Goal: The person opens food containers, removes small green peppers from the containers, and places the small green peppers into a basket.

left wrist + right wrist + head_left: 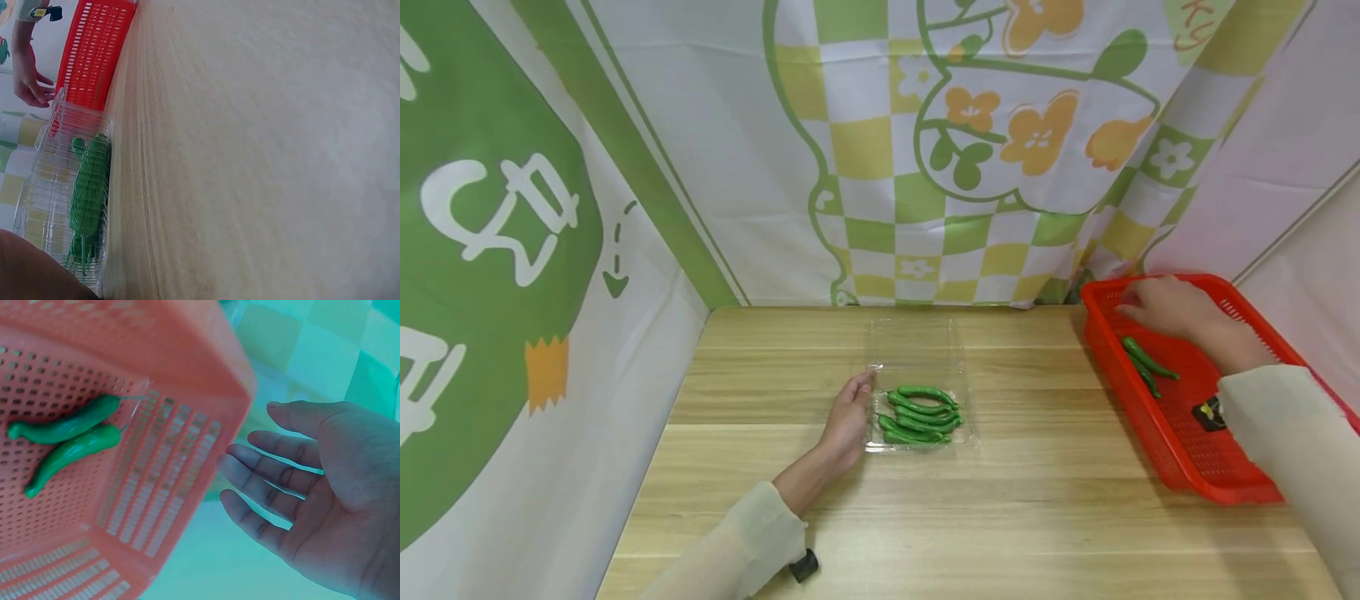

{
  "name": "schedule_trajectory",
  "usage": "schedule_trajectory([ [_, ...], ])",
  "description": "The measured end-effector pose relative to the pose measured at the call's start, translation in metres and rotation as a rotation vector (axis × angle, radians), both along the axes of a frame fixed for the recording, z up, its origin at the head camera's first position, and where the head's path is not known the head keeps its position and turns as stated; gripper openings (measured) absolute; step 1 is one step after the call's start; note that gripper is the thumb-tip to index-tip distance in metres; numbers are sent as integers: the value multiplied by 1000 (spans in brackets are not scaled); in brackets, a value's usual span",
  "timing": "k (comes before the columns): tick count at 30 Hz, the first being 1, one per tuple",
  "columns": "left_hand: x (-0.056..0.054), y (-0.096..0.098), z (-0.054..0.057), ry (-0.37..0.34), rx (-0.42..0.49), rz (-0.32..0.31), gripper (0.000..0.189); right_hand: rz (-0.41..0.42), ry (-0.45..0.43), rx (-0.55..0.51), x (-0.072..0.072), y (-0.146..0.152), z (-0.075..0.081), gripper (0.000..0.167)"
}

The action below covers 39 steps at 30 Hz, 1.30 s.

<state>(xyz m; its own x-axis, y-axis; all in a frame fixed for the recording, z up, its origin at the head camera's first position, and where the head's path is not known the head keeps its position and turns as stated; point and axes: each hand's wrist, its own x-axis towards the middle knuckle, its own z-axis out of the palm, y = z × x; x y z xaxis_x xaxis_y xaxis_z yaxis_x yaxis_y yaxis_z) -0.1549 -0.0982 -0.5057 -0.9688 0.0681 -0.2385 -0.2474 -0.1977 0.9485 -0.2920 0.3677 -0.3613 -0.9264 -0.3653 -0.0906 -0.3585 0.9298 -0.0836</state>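
Observation:
In the head view my left hand point(847, 423) rests along the left side of a clear plastic clamshell box point(967, 432), its fingertips at the hinge corner. The lid point(912, 342) lies folded back. Several green chili peppers point(922, 410) lie side by side in the box. My right hand point(1176, 310) is over the far end of a red plastic basket point(1180, 467). The right wrist view shows this hand point(337, 481) beside the basket rim with fingers spread loosely and a bare palm. Two green chili peppers point(74, 450) lie on the basket floor.
Box and basket stand on a light wood table point(1022, 517), the basket at the right. A patterned cloth point(985, 208) hangs behind the table, and a green and white cloth point(497, 250) hangs at the left. Black wrist devices point(804, 566) sit at both sleeves.

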Motion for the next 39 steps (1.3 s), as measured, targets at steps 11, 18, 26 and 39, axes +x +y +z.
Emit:
schedule_trajectory([
  [11,0,0,0,0,-1,17,48,127,96,-9,13,-53,3,19],
  [18,1,0,1,0,5,-6,48,168,110,-23,25,-79,0,7],
  [26,1,-1,2,-8,15,-9,48,208,124,-38,39,-103,-4,28],
  [39,1,0,1,-6,8,4,48,350,250,-48,62,-135,-13,26],
])
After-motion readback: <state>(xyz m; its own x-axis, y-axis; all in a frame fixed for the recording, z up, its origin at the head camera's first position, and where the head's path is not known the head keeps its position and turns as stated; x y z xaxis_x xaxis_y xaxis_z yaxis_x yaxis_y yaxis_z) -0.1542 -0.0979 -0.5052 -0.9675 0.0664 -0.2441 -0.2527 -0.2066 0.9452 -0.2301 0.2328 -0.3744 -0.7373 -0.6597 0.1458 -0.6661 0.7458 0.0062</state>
